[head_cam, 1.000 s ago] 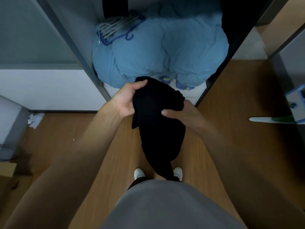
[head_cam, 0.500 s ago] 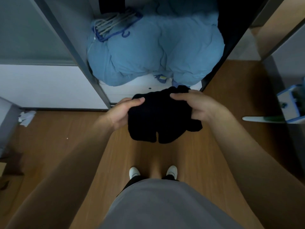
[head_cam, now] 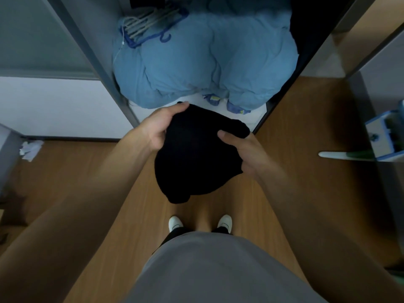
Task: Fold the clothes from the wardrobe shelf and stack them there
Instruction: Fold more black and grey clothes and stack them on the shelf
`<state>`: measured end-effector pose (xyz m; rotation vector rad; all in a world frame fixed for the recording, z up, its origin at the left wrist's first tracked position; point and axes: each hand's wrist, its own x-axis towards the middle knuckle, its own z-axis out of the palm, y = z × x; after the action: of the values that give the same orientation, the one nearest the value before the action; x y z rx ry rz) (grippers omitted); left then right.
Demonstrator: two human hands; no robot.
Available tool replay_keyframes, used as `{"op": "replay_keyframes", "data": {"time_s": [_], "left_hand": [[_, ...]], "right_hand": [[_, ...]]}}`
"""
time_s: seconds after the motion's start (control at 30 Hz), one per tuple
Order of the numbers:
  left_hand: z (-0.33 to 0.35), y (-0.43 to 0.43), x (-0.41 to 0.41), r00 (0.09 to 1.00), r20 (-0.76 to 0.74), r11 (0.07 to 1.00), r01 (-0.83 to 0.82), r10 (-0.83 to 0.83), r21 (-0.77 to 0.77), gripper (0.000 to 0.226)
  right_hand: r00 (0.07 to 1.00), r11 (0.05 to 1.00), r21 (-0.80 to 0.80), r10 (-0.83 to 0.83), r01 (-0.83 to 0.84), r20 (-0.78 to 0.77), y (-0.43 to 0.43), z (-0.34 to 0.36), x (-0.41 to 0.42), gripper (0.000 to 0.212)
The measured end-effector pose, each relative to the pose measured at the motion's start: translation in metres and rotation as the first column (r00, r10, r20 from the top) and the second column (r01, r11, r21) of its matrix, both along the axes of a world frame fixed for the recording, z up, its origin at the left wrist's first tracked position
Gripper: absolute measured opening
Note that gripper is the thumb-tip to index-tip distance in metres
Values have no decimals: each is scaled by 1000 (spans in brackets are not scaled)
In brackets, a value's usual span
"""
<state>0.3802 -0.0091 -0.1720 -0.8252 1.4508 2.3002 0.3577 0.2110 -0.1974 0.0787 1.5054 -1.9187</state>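
A black garment (head_cam: 192,156), bunched into a rough bundle, hangs in the air in front of the open wardrobe, above the wooden floor. My left hand (head_cam: 159,125) grips its upper left edge, thumb over the top. My right hand (head_cam: 244,149) holds its right side, thumb pressed on the front. The lower end of the garment droops toward my feet. Just beyond it lies the white wardrobe shelf (head_cam: 192,100), mostly covered by a big blue quilt (head_cam: 205,62).
Blue and pale hangers (head_cam: 150,25) lie on the quilt's far left. The wardrobe's grey frame (head_cam: 96,68) stands at left, a dark door edge (head_cam: 290,88) at right. A blue-white box (head_cam: 387,136) juts in at right. Crumpled paper (head_cam: 30,147) lies on the floor at left.
The garment, spread wide between both hands half a second ago, is now gathered into a longer hanging bundle. My right hand dropped from its top edge to its right side.
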Motion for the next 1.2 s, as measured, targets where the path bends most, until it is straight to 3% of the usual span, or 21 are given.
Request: {"op": "replay_keyframes", "data": {"time_s": [0.07,0.13,0.23,0.37,0.47,0.6,0.67,0.73,0.8,0.93,1.03,1.2], "left_hand": [[-6,-14,5,993,-110,995,-34,44,90,32],[-17,-23,17,973,-216,963,-19,80,270,60],[-45,-17,42,983,-186,921,70,2,383,85],[-53,2,51,989,-118,963,118,-91,242,57],[-40,6,36,991,-123,995,59,-49,82,44],[-34,4,27,994,-108,1000,-7,6,-10,34],[-30,5,26,996,-92,1000,13,-15,-18,34],[-27,6,25,996,-91,1000,10,-8,24,37],[-25,6,24,995,-97,995,2,9,103,40],[-24,0,23,993,-119,986,-7,27,164,40],[-27,-10,25,984,-175,998,-2,14,67,36],[-28,-29,27,968,-222,962,54,-116,-268,29]], "right_hand": [[999,1000,-23,-3,4,40,2,5,-1,31],[997,997,-62,-29,34,77,4,11,-4,25],[995,993,-112,-36,46,89,4,16,-6,26],[994,997,-27,78,-76,82,2,15,-11,25],[988,980,123,155,-154,2,11,15,-19,17],[970,952,300,126,-60,-207,31,13,-35,10],[987,968,246,-8,48,-161,34,8,-38,18],[993,990,74,-120,121,-24,35,1,-35,30],[995,995,-41,-93,94,28,35,-9,-26,33],[987,993,105,72,-57,-146,26,-21,-14,37],[984,981,192,41,-7,-175,20,-16,-19,34],[993,989,100,-106,110,-45,19,-8,-24,27]]}}
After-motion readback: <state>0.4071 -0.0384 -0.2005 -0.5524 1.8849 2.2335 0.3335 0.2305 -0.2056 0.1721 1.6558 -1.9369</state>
